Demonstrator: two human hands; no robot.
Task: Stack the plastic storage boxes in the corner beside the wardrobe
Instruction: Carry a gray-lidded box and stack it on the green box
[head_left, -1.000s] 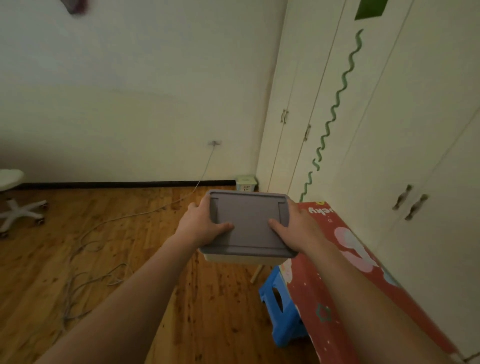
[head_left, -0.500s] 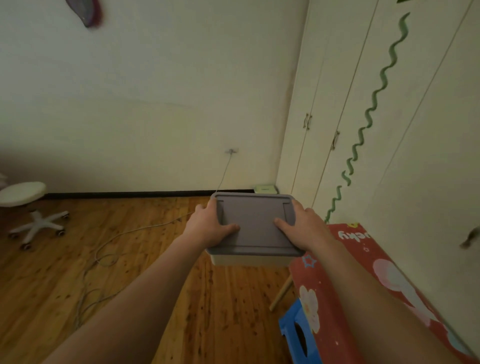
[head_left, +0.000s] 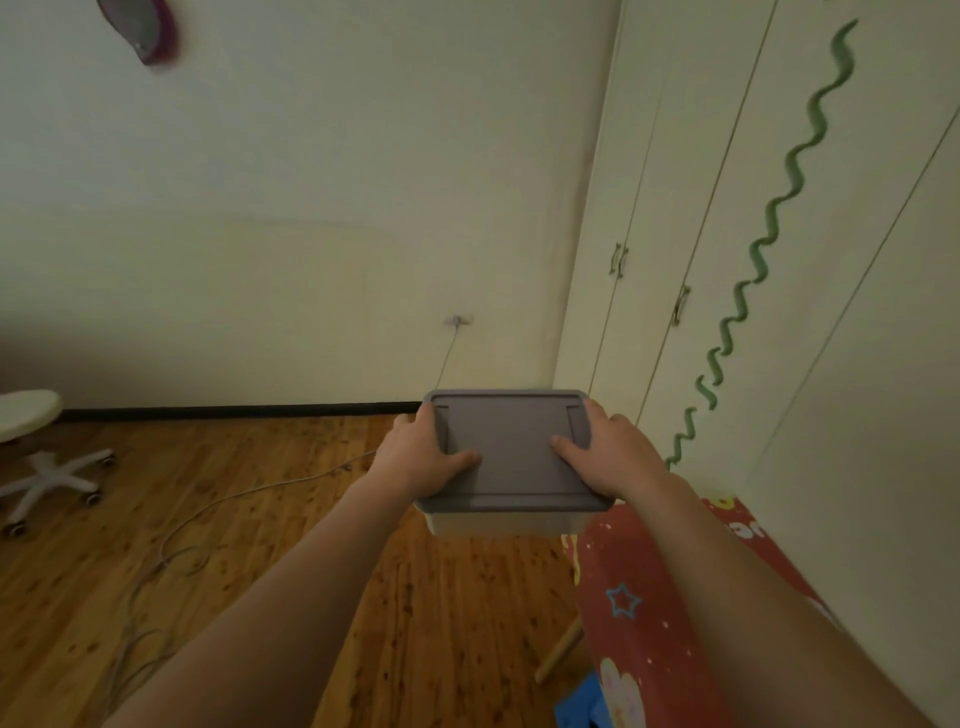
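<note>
A plastic storage box (head_left: 511, 512) with a grey lid (head_left: 511, 449) is held at frame centre, above the wooden floor (head_left: 234, 545), gripped at its sides by the left hand (head_left: 423, 460) and right hand (head_left: 613, 452); the wardrobe (head_left: 727, 234) fills the right.

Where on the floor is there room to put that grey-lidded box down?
Bare floorboards lie below the storage box, between the grey cable and the red patterned board. More bare floor runs along the black skirting. It is crowded by the swivel stool at far left and the blue stool at bottom right.
</note>
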